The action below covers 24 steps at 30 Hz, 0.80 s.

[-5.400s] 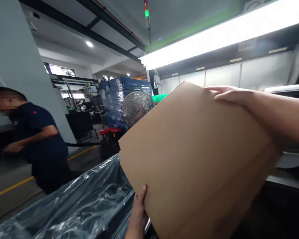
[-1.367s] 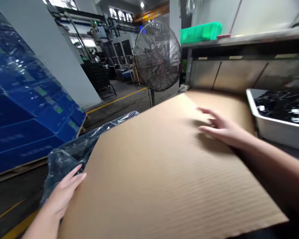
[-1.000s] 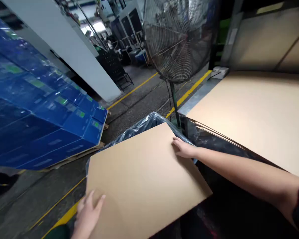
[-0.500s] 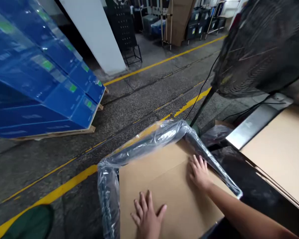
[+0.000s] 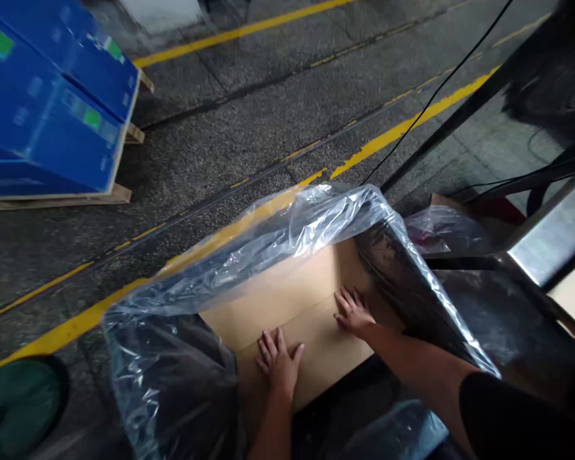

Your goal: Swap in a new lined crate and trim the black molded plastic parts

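Observation:
A brown cardboard sheet (image 5: 311, 319) lies deep inside a dark container lined with a clear plastic bag (image 5: 249, 255). It has a crease across it, and its far part tilts up. My left hand (image 5: 278, 361) rests flat on the sheet with its fingers spread, left of the middle. Farther right, my right hand (image 5: 354, 311) presses on the sheet near the crease, fingers also spread. The bag's edge is folded out over the container's rim. Loose film hangs along the inner walls.
Blue wrapped boxes (image 5: 52, 108) stand on a wooden pallet (image 5: 119, 193) at the upper left. A black pole (image 5: 441, 128) and a cable rise at the right. A metal-edged table (image 5: 551, 230) stands to the right. A dark green round object (image 5: 22, 406) is at the lower left.
Both hands have pushed the cardboard sheet down from near the rim to deep inside the container. The sheet now bends at its crease. My view has tipped downward and closer.

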Available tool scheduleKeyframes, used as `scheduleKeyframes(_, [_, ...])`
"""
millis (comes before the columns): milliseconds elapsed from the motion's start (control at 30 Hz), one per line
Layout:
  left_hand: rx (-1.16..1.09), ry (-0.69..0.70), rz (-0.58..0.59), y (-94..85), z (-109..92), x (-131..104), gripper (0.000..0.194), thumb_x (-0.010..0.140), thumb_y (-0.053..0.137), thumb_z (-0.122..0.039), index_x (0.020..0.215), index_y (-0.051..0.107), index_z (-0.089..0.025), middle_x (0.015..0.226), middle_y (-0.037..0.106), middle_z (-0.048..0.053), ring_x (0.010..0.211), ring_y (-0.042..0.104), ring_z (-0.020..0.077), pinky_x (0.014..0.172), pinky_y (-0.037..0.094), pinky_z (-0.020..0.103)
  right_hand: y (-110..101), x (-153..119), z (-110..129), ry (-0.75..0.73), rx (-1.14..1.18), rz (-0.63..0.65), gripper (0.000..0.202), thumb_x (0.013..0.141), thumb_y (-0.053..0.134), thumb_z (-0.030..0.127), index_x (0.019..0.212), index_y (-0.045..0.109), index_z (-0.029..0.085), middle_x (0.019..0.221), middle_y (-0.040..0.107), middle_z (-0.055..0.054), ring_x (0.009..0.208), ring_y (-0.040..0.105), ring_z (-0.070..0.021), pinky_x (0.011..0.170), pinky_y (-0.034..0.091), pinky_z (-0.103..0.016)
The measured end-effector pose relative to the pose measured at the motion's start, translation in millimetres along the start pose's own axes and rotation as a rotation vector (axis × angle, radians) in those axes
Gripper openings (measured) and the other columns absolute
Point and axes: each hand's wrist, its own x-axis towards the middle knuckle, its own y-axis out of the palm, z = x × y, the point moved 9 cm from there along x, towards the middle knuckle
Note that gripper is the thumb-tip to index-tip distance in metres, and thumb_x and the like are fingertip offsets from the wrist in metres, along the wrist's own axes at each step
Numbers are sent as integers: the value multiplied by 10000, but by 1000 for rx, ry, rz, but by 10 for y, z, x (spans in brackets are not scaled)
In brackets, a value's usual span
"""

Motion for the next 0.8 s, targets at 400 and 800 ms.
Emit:
scheduleKeyframes(400, [-46,79,-166,321,67,-88,885,855,624,-611,1551,390,-116,1682,169,243,1548,89,454,1190,116,709,-806,675,714,-228,-56,-143,782,956,556,564,1624,198,372,1722,33,-49,1560,-31,-388,1211,21,-675])
scheduleKeyframes(800, [-268,219,-279,-363,-130,-25,569,894,629,-460,1377,588,-162,1544,417,234,1458,353,420,1140,338,613,-1472,1094,1057,-271,129,-13,446,958,587,353,1369,628,184,1380,621,-161,1300,545,-346,1057,479,-520])
